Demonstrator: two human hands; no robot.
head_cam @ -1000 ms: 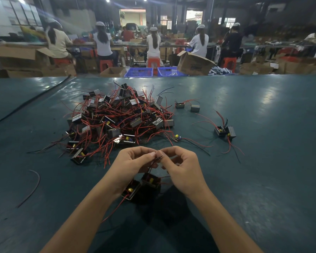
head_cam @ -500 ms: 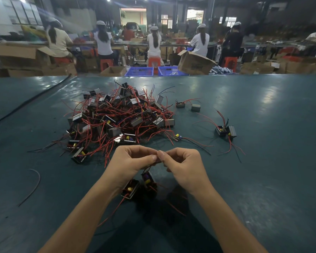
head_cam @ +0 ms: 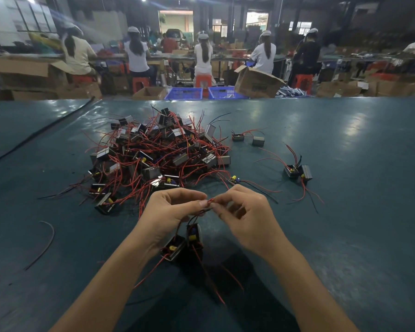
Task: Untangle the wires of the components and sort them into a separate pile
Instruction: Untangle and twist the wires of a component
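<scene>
A big tangled heap of small boxy components (head_cam: 158, 154) with red wires lies on the teal table (head_cam: 345, 224). Just in front of it, my left hand (head_cam: 170, 212) and my right hand (head_cam: 244, 214) meet fingertip to fingertip, each pinching the red and dark wires (head_cam: 209, 202) of two components. One component (head_cam: 173, 248) hangs below my left hand, a second one (head_cam: 194, 233) dangles upright beside it. Their loose red wire ends trail toward me. To the right lies a small pile of two sorted components (head_cam: 297, 172).
Two stray components (head_cam: 248, 138) lie right of the heap, and one more (head_cam: 234, 180) sits near its front edge. A loose dark wire (head_cam: 44, 243) lies at the left. A black cable (head_cam: 41, 133) crosses the far left. Workers, cardboard boxes and blue crates (head_cam: 206, 92) stand beyond the table.
The second component has turned from lying flat to hanging upright below my fingers. A red wire loop now shows between my fingertips, and the trailing wires have swung toward me.
</scene>
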